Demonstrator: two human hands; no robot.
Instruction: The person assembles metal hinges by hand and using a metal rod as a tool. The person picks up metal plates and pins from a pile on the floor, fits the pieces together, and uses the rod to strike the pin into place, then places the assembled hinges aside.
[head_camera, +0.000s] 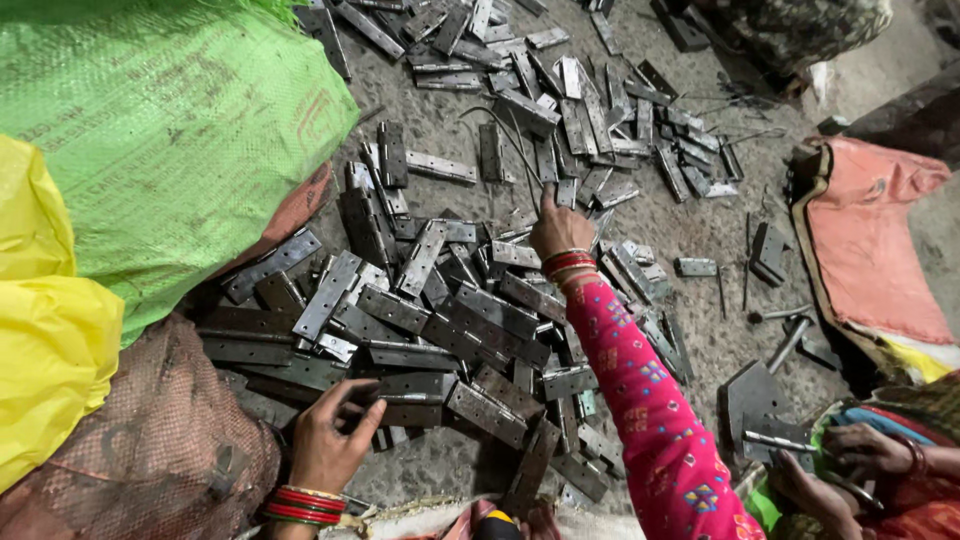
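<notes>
A rough grey concrete floor (700, 225) carries everything here. A big heap of flat metal hinges (440, 310) lies spread across its middle, the plates overlapping each other at all angles. A second, looser heap of hinges (570, 90) lies farther up, with bare floor between the two. A single small hinge (695, 266) sits alone to the right of the main heap. Thin metal pins (788, 342) lie scattered near it, beside a dark flat metal plate (750, 395). A pink cloth mat (875, 240) lies on the floor at the right edge. At the left, a green woven sack (170, 130), a yellow bag (45, 330) and a brown mesh sack (160, 440) rest against the heap.
</notes>
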